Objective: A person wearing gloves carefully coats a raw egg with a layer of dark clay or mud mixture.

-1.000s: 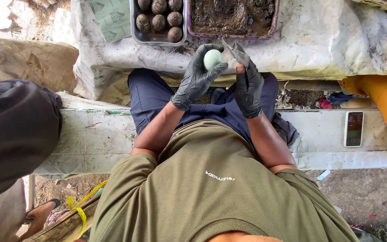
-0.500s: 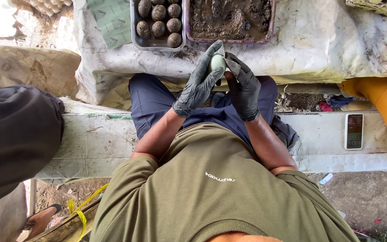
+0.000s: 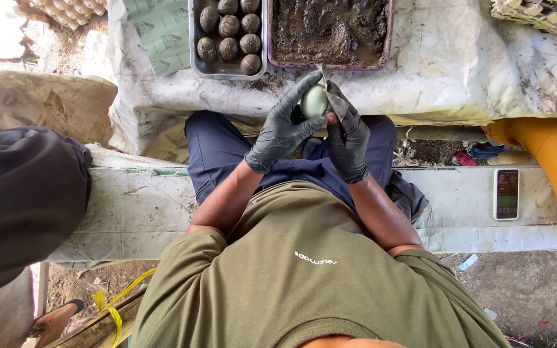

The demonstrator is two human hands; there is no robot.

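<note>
A pale green egg [image 3: 314, 101] is held up between both of my black-gloved hands, just in front of the table edge. My left hand [image 3: 283, 125] cups it from the left with fingers curled over it. My right hand [image 3: 346, 132] grips it from the right, thumb against the shell. Right behind the egg stands a purple tray of dark mud [image 3: 330, 32]. To its left, a grey tray [image 3: 194, 40] holds several mud-coated eggs [image 3: 229, 27].
A dirty white sheet [image 3: 459, 64] covers the table. A phone [image 3: 507, 193] lies on the bench at right, beside an orange-sleeved person [image 3: 549, 154]. Another person in dark clothes [image 3: 20, 206] sits at left. Egg cartons [image 3: 536, 16] lie at the top corners.
Both hands have carried the egg slightly forward toward the mud tray, and the fingers have closed more tightly around it.
</note>
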